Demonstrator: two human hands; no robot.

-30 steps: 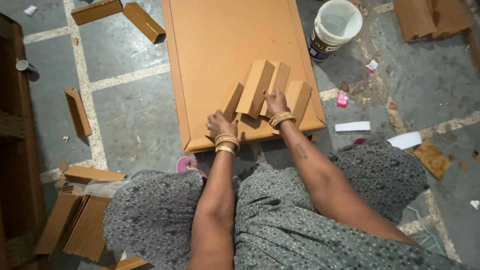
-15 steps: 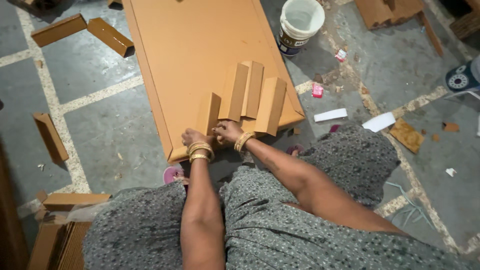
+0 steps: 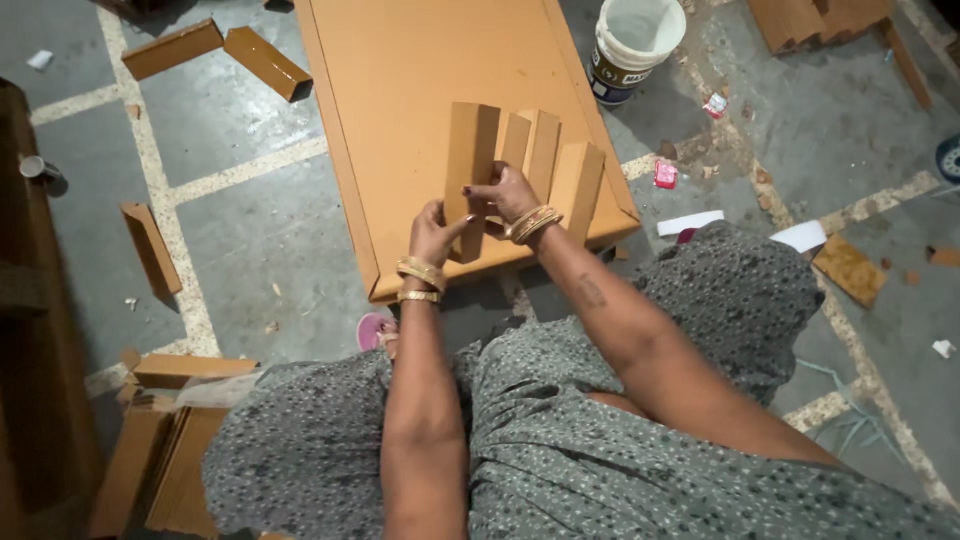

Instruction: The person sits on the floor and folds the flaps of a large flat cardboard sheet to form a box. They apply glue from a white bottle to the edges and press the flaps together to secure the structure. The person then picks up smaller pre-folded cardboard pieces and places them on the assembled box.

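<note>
held piece: a long tan cardboard piece (image 3: 470, 165), folded along its length, stands on end near the front edge of the brown board (image 3: 400, 90); you hold it from both sides.
left hand: your left hand (image 3: 432, 235) closes on the lower part of the piece, thumb side up, bangles at the wrist.
right hand: your right hand (image 3: 505, 195) clamps the same piece at mid-height, fingers curled over its right edge. the two hands sit close together, almost touching.
neighbours: three more folded pieces (image 3: 545, 160) stand just right of the held one, leaning side by side, the last near the board's right front corner.
progress: judged from the lay, four pieces are folded and gathered on the board; flat brown stock (image 3: 160, 450) waits by your left knee, so more seems left than done.
edges: the row sits close to the board's front edge; its right corner is just beside your right forearm. a nudge forward could tip pieces off.
open room: the far half of the board is bare.
floor, right: a white bucket (image 3: 630, 45) stands just off the far right edge, with paper scraps (image 3: 690, 222) nearer you.
floor, left: loose folded pieces (image 3: 265, 62) lie well apart on the grey floor.
</note>
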